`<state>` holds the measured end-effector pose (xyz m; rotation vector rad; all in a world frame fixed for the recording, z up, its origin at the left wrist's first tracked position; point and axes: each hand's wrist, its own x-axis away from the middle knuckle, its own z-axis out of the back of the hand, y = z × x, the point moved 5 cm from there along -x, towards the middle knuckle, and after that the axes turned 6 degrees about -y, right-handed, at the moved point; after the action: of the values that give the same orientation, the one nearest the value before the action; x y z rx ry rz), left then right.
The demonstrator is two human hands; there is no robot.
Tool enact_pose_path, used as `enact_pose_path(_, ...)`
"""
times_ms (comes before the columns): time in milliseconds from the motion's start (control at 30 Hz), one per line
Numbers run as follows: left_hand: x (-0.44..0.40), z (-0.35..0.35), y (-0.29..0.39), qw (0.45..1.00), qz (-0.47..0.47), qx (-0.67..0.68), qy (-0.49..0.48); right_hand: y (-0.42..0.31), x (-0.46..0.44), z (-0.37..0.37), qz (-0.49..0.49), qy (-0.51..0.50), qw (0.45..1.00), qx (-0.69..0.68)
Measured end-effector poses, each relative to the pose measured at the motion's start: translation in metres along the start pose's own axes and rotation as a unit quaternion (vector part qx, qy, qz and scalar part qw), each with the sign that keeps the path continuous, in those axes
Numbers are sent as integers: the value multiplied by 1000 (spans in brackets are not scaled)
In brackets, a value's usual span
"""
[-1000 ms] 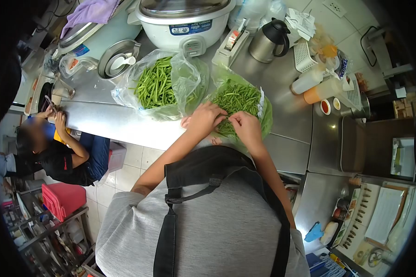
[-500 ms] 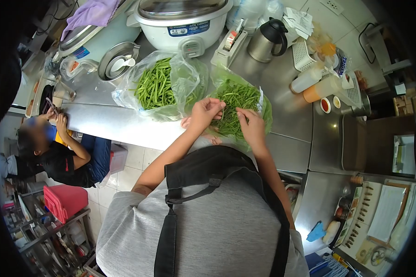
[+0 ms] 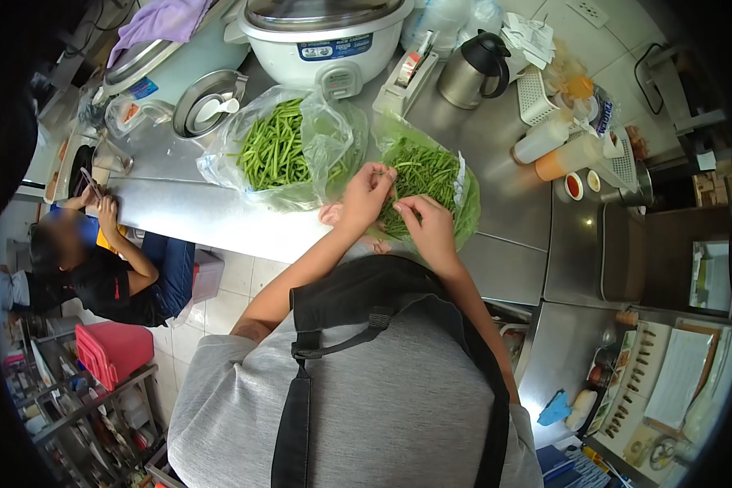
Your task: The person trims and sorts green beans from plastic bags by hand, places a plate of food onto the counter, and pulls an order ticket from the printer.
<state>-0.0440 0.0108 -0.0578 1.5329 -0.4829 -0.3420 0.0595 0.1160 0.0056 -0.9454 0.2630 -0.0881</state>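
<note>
My left hand (image 3: 370,195) is closed in a pinch over an opened plastic bag (image 3: 467,229) of thin green vegetable stems (image 3: 427,175). Just to its right, my right hand (image 3: 429,229) is also pinched, its fingertips low over the same stems. A slim green stem (image 3: 395,193) seems to run between the two sets of fingertips; its ends are hidden by the fingers. Left of my hands, a second clear plastic bag (image 3: 333,138) lies open, heaped with cut green stem pieces (image 3: 275,150).
A white rice cooker (image 3: 325,50) stands behind the bags, beside a tape dispenser (image 3: 405,81) and a steel thermos jug (image 3: 472,71). Metal bowls (image 3: 207,102) sit at the left. Sauce bottles (image 3: 545,138) stand at the right. Another person (image 3: 114,268) sits beyond the counter's left end.
My hands have come closer together. The left has shifted slightly right and up, and the right has moved left and a little down, toward the left fingertips.
</note>
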Motion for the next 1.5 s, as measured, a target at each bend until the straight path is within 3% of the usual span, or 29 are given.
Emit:
enact_pose_path(133, 2, -9, -2, 997, -5, -38, -61, -17, 0, -1, 76, -6, 994, 74)
enact_pose_path(233, 0, -18, -8, 988, 34, 85, -123, -18, 0, 1, 99, -3, 991, 86)
enact_pose_path(333, -7, 6, 12, 998, -35, -21, -46, -20, -2, 5, 59, -9, 998, 7)
enact_pose_path(367, -9, 22, 27, 992, -67, -102, 20, -17, -2, 7, 40, 3, 999, -1)
enact_pose_path(467, 4, 71, 104, 920, -126, -324, 180, 2, -3, 14, 1, 26, 1000, -4)
enact_pose_path(567, -7, 126, 119, 868, -87, -431, 231, 38, 1, 10, -34, 29, 999, 6)
enact_pose_path(633, -7, 146, 124, 745, -175, -569, 300, 49, 6, 11, -70, 15, 997, 22)
enact_pose_path(733, 2, 139, 141, 745, -209, -536, 337, 47, 7, 11, -94, 12, 995, 26)
enact_pose_path(833, 4, 92, 128, 826, -234, -482, 176, 39, 7, 10, -101, 14, 994, 50)
enact_pose_path(900, 2, 47, 95, 868, -162, -470, 23, 38, 8, 7, -107, -5, 991, 76)
enact_pose_path(967, 0, 20, 56, 843, -128, -520, -48, 39, 10, 5, -119, -38, 987, 102)
enact_pose_path(1067, -7, 16, 11, 774, -96, -624, -42, 36, 16, 5, -109, -26, 994, 12)
enact_pose_path(1167, -5, 19, 3, 746, -80, -657, -77, 42, 23, 1, -93, -26, 995, -4)
enact_pose_path(1267, -5, 19, 1, 724, -62, -675, -129, 45, 26, -6, -93, -75, 991, 64)
enact_pose_path(1367, -2, 19, -5, 731, -43, -662, -162, 43, 24, -9, -87, -97, 991, 38)
enact_pose_path(1500, -1, 15, -9, 752, -70, -644, -119, 44, 25, -9, -80, -102, 991, 29)
